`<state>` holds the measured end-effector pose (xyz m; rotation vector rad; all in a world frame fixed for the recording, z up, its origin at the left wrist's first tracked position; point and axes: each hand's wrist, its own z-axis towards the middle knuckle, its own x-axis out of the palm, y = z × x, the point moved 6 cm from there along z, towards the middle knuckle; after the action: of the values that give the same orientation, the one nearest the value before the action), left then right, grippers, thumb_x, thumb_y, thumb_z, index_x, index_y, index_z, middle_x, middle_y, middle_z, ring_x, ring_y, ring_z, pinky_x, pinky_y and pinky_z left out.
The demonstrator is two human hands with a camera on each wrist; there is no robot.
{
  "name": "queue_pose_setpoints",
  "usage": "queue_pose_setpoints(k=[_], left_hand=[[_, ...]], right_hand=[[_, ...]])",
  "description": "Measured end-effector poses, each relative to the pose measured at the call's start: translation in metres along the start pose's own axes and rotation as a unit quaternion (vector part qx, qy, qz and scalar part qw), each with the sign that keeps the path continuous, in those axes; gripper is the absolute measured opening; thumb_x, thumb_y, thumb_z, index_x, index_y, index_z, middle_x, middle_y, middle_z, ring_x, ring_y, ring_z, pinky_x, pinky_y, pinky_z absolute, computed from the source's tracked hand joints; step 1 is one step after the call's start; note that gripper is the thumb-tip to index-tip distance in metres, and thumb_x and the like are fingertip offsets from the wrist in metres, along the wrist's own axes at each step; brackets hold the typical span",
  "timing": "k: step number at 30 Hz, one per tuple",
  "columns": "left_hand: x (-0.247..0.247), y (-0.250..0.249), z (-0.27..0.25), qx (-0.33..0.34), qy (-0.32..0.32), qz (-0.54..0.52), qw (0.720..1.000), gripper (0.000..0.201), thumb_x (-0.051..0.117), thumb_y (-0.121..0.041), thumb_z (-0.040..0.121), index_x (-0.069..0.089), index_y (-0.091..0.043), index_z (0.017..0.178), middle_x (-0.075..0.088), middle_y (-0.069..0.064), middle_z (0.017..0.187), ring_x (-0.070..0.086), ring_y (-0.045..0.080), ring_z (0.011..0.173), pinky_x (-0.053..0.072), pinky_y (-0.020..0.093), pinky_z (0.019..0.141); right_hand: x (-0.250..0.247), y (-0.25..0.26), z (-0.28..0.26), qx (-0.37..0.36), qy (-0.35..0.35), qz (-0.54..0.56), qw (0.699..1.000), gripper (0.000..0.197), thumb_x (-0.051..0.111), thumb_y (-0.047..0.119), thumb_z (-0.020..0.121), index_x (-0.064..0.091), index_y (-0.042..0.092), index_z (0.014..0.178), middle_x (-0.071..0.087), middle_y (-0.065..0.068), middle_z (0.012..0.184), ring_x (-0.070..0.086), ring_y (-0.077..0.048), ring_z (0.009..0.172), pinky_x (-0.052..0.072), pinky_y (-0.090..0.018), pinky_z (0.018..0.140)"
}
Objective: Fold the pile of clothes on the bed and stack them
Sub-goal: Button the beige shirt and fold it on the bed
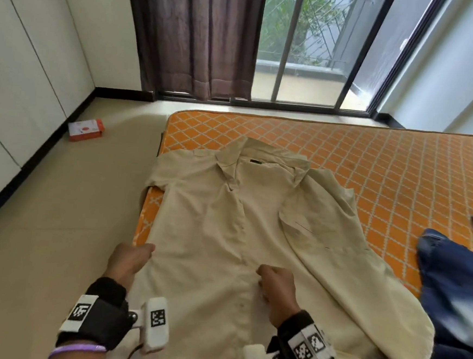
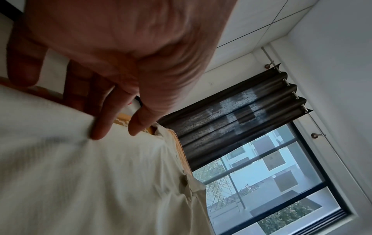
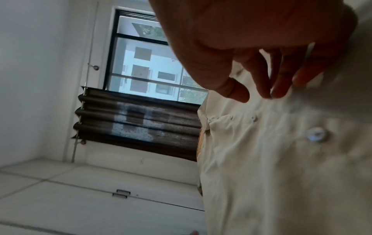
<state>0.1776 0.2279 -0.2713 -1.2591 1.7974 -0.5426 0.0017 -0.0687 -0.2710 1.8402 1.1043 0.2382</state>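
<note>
We see a bed (image 1: 372, 167) covered in an orange lattice print, standing on a pale tiled floor (image 1: 56, 221) before a barred window (image 1: 311, 43) with a brown curtain (image 1: 198, 34) drawn to one side. White cupboard doors (image 1: 18, 63) line the wall, and a small orange-and-white box (image 1: 86, 130) lies on the floor beside them. A beige shirt (image 1: 212, 220) lies spread face up on the near corner of the bed, collar towards the window, its one side folded over the front. A dark blue garment (image 1: 455, 295) lies crumpled just beside it. Our left hand (image 1: 130, 258) rests at the shirt's side edge; in the left wrist view its fingers (image 2: 102, 120) are fairly straight and touch the cloth. Our right hand (image 1: 276, 287) sits on the button placket near the hem, its fingers (image 3: 281, 82) loosely bent, the tips on the fabric. We cannot tell whether it pinches the cloth.
</note>
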Motion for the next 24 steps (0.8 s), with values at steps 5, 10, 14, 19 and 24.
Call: queue_pose_setpoints(k=[5,10,14,19,24], left_hand=[[-0.011,-0.018,-0.038,0.046,-0.111,0.192,0.974,0.027,0.067,-0.037,0.088,0.061,-0.012,0.096,0.055,0.018,0.123,0.053,0.042,0.111,0.041,0.049,0.102],[0.026,-0.026,-0.090,0.180,-0.038,0.266,0.946,0.029,0.071,-0.042,0.088,0.064,-0.028,0.112,0.028,0.006,0.154,0.041,0.038,0.132,0.031,0.049,0.108],[0.086,-0.018,-0.119,0.283,0.071,0.359,0.886,0.056,0.060,-0.062,0.088,0.052,-0.037,0.137,0.004,-0.006,0.167,0.020,0.024,0.151,0.028,0.044,0.114],[0.132,0.010,-0.115,0.234,0.227,0.481,0.814,0.099,0.042,-0.081,0.084,0.003,-0.030,0.160,-0.022,-0.006,0.164,-0.015,0.019,0.153,0.005,0.052,0.122],[0.132,0.011,-0.111,0.204,0.231,0.527,0.792,0.101,0.042,-0.081,0.085,-0.012,-0.035,0.157,-0.030,-0.005,0.161,-0.021,0.023,0.152,0.004,0.061,0.118]], right_hand=[[0.019,0.001,-0.010,-0.081,0.000,-0.092,0.992,0.043,0.068,0.023,0.085,0.058,0.004,0.123,0.064,-0.019,0.113,0.064,-0.029,0.098,0.057,-0.042,0.083],[0.034,0.010,-0.012,-0.051,0.101,-0.222,0.968,0.044,0.073,0.013,0.079,0.048,0.021,0.114,0.060,-0.001,0.108,0.064,-0.023,0.100,0.058,-0.036,0.086],[-0.017,0.022,-0.011,0.016,0.118,-0.147,0.982,0.039,0.078,0.010,0.079,0.055,0.014,0.111,0.063,-0.010,0.103,0.063,-0.019,0.076,0.047,-0.028,0.054],[-0.141,0.056,-0.013,0.028,0.087,0.028,0.995,0.015,0.074,0.024,0.089,0.072,0.015,0.101,0.063,-0.002,0.094,0.064,-0.014,0.072,0.041,-0.024,0.059],[-0.280,0.037,0.041,0.086,-0.136,0.083,0.983,0.020,0.074,0.015,0.082,0.060,0.015,0.096,0.053,-0.005,0.093,0.051,-0.023,0.082,0.050,-0.035,0.072]])
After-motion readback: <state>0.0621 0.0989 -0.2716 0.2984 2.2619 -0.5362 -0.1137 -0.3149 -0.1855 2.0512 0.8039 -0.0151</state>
